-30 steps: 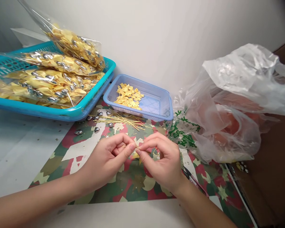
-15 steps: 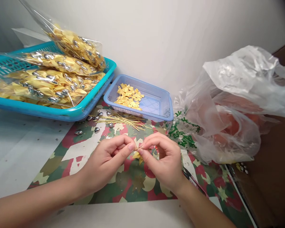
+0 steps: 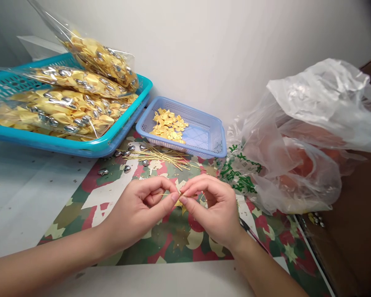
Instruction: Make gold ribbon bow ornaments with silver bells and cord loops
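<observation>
Left hand (image 3: 151, 206) and right hand (image 3: 213, 206) low over worktop (image 3: 179, 239), each grip pinched closed on one gold strand (image 3: 163, 194), tips nearly meeting, likely for fine control; one yellow piece (image 3: 179, 203) just below. Beyond, about seven silver hearts (image 3: 103, 171) and uncountable spare strands (image 3: 160, 156), probably for easy reach. Farther, one small blue basket (image 3: 200, 138), one turquoise basket (image 3: 80, 144) bearing three bags (image 3: 95, 82).

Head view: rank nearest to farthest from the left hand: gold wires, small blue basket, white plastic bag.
1. Gold wires, just beyond the left hand.
2. Small blue basket, behind the wires.
3. White plastic bag, at the right.
</observation>
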A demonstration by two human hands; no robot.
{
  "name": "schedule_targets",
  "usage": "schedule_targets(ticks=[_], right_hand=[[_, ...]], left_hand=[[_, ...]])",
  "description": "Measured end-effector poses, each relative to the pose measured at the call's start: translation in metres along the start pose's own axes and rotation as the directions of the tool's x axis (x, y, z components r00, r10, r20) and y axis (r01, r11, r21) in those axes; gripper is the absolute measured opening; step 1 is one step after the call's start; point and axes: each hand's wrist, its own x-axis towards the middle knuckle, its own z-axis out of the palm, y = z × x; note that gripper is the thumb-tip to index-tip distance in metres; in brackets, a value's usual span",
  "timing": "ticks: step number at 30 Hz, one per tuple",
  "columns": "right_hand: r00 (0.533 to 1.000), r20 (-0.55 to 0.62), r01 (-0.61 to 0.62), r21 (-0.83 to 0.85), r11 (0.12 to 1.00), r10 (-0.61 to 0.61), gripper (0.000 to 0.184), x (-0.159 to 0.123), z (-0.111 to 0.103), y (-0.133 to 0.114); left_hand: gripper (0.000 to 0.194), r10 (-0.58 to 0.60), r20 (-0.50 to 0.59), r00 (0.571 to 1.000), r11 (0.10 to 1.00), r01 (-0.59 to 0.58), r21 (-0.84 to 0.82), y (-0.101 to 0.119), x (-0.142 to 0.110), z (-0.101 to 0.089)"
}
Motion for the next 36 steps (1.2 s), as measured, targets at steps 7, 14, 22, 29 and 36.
schedule_targets(ticks=[7, 14, 22, 29, 36], right_hand=[[1.0, 0.01, 0.016, -0.023, 1.0, -0.016, 0.014, 0.002, 0.0, 0.001], [1.0, 0.017, 0.023, -0.051, 0.998, -0.023, 0.014, 0.001, -0.002, 0.0], [0.976, 0.122, -0.181, 0.008, 0.983, 0.179, 0.03, -0.001, -0.001, 0.001], [0.787, 0.577, -0.513, 0.414, 0.752, 0.219, 0.042, 0.005, -0.019, 0.027], [0.812, 0.539, -0.453, 0.343, 0.823, 0.222, 0.046, 0.007, -0.02, 0.026]], left_hand=[[0.026, -0.006, -0.057, 0.998, 0.998, 0.009, 0.063, 0.006, 0.001, 0.0], [0.027, 0.013, -0.079, 0.997, 0.995, -0.005, 0.098, 0.005, 0.001, -0.001], [0.027, -0.066, -0.078, 0.995, 0.997, 0.063, -0.034, 0.004, 0.004, 0.0], [0.034, -0.14, 0.058, 0.988, 0.974, 0.148, -0.17, -0.006, 0.008, -0.003], [0.035, -0.167, 0.096, 0.981, 0.947, 0.187, -0.262, -0.009, 0.01, -0.003]])
